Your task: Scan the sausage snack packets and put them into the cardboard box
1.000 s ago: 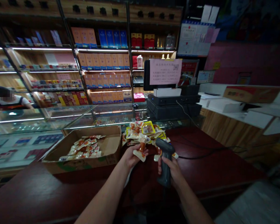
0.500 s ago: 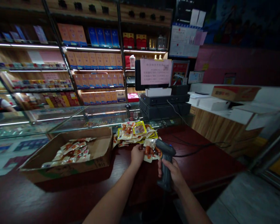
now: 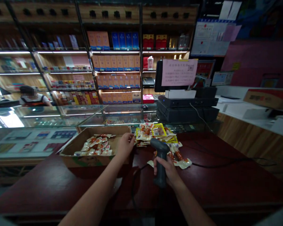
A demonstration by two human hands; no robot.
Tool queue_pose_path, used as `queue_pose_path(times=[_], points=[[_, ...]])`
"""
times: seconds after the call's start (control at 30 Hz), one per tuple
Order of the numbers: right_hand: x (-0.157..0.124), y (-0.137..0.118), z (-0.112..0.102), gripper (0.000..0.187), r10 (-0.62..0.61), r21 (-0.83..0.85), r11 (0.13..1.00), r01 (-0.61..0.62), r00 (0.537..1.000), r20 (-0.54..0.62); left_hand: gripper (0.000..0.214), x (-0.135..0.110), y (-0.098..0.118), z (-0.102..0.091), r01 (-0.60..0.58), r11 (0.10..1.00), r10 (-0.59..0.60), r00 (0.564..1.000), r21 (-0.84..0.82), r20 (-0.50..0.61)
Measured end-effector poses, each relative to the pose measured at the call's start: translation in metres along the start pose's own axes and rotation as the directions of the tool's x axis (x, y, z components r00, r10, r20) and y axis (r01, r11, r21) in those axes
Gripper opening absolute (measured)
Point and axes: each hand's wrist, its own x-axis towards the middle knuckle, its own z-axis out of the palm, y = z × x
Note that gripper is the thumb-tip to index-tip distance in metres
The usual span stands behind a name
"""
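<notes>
My left hand (image 3: 125,146) hangs at the right rim of a brown cardboard box (image 3: 85,161), and I see nothing in it. The box holds several orange-and-white snack packets (image 3: 94,148). My right hand (image 3: 166,168) is wrapped around the handle of a dark grey handheld barcode scanner (image 3: 160,150), whose head points up and away from me. Behind the scanner lies a heap of yellow and white snack packets (image 3: 151,131). One loose packet (image 3: 180,160) sits to the right of the scanner.
Everything rests on a dark red counter top (image 3: 61,185) crossed by a black cable (image 3: 214,165). A glass display case (image 3: 44,116) stands beyond it. A stacked till with a monitor (image 3: 186,108) is at right. Behind the glass, a person (image 3: 34,101) stands before lit shelves.
My left hand has moved left to the box rim and no longer shows a packet. The scanner stays in my right hand. A loose packet now lies right of it.
</notes>
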Motion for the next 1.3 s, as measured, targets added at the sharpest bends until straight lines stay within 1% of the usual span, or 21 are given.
queue_pose_path(times=[0.07, 0.1, 0.13, 0.17, 0.2, 0.27, 0.37, 0.47, 0.57, 0.7, 0.8, 0.87, 0.9, 0.97, 1.07, 1.13, 1.17, 1.2, 1.23, 1.27, 1.3], points=[[0.011, 0.008, 0.015, 0.039, 0.002, 0.016, 1.0, -0.003, 0.998, 0.057, 0.023, 0.029, -0.032, -0.031, 0.021, 0.973, -0.024, 1.0, 0.229, 0.01], [0.017, 0.013, 0.021, 0.039, 0.002, 0.026, 1.0, -0.004, 0.996, 0.085, 0.025, 0.043, -0.049, -0.045, 0.057, 0.937, -0.072, 0.997, 0.345, 0.033], [0.023, 0.019, 0.026, 0.037, 0.001, 0.035, 0.999, -0.005, 0.994, 0.108, 0.026, 0.056, -0.066, -0.057, 0.093, 0.877, -0.137, 0.989, 0.472, 0.061], [0.028, 0.024, 0.03, 0.036, -0.001, 0.043, 0.999, -0.005, 0.992, 0.126, 0.027, 0.067, -0.082, -0.067, 0.111, 0.798, -0.2, 0.976, 0.592, 0.087], [0.033, 0.03, 0.033, 0.035, -0.004, 0.051, 0.999, -0.003, 0.99, 0.138, 0.028, 0.077, -0.097, -0.075, 0.098, 0.732, -0.242, 0.962, 0.674, 0.122], [0.04, 0.04, 0.034, 0.034, -0.011, 0.059, 0.998, 0.002, 0.989, 0.15, 0.027, 0.091, -0.123, -0.087, 0.074, 0.675, -0.287, 0.943, 0.734, 0.169], [0.045, 0.05, 0.027, 0.033, -0.015, 0.052, 0.999, 0.006, 0.985, 0.172, 0.029, 0.102, -0.152, -0.095, 0.026, 0.662, -0.31, 0.919, 0.749, 0.243], [0.044, 0.053, 0.02, 0.034, -0.008, 0.045, 0.999, 0.001, 0.985, 0.171, 0.031, 0.108, -0.171, -0.098, -0.019, 0.658, -0.334, 0.889, 0.753, 0.314], [0.043, 0.053, 0.018, 0.036, -0.012, 0.028, 1.0, 0.008, 0.986, 0.166, 0.032, 0.112, -0.181, -0.095, -0.034, 0.647, -0.357, 0.869, 0.762, 0.342], [0.043, 0.056, 0.017, 0.041, -0.019, -0.006, 1.0, 0.02, 0.984, 0.178, 0.031, 0.114, -0.185, -0.083, -0.093, 0.598, -0.352, 0.862, 0.796, 0.364], [0.043, 0.058, 0.017, 0.042, -0.021, -0.006, 1.0, 0.022, 0.983, 0.18, 0.028, 0.113, -0.187, -0.076, -0.126, 0.612, -0.339, 0.85, 0.781, 0.403], [0.043, 0.058, 0.018, 0.042, -0.016, -0.001, 1.0, 0.017, 0.981, 0.194, 0.027, 0.113, -0.187, -0.076, -0.127, 0.633, -0.329, 0.849, 0.764, 0.413], [0.042, 0.057, 0.019, 0.042, -0.011, 0.001, 1.0, 0.011, 0.98, 0.199, 0.026, 0.114, -0.185, -0.078, -0.126, 0.648, -0.313, 0.856, 0.752, 0.413], [0.04, 0.056, 0.02, 0.042, 0.003, -0.004, 1.0, -0.002, 0.978, 0.207, 0.023, 0.115, -0.177, -0.082, -0.111, 0.694, -0.258, 0.884, 0.711, 0.389], [0.038, 0.053, 0.022, 0.041, 0.017, -0.018, 1.0, -0.013, 0.977, 0.211, 0.019, 0.115, -0.155, -0.089, -0.049, 0.804, -0.159, 0.943, 0.593, 0.293], [0.038, 0.052, 0.022, 0.041, 0.016, -0.014, 1.0, -0.013, 0.977, 0.212, 0.019, 0.112, -0.136, -0.09, 0.061, 0.889, -0.172, 0.963, 0.454, 0.208], [0.037, 0.052, 0.022, 0.041, 0.015, -0.009, 1.0, -0.014, 0.977, 0.211, 0.019, 0.109, -0.126, -0.089, 0.142, 0.932, -0.21, 0.961, 0.335, 0.178], [0.037, 0.052, 0.023, 0.042, 0.017, -0.004, 1.0, -0.016, 0.977, 0.213, 0.018, 0.104, -0.115, -0.088, 0.237, 0.956, -0.265, 0.95, 0.171, 0.164], [0.037, 0.052, 0.023, 0.042, 0.018, 0.0, 1.0, -0.018, 0.976, 0.215, 0.016, 0.097, -0.105, -0.085, 0.331, 0.943, -0.321, 0.93, -0.03, 0.178], [0.036, 0.052, 0.023, 0.042, 0.018, 0.004, 1.0, -0.019, 0.976, 0.219, 0.014, 0.088, -0.094, -0.082, 0.407, 0.88, -0.357, 0.907, -0.246, 0.222], [0.036, 0.052, 0.023, 0.041, 0.017, 0.006, 1.0, -0.019, 0.974, 0.224, 0.012, 0.078, -0.084, -0.078, 0.46, 0.77, -0.365, 0.886, -0.443, 0.284]])
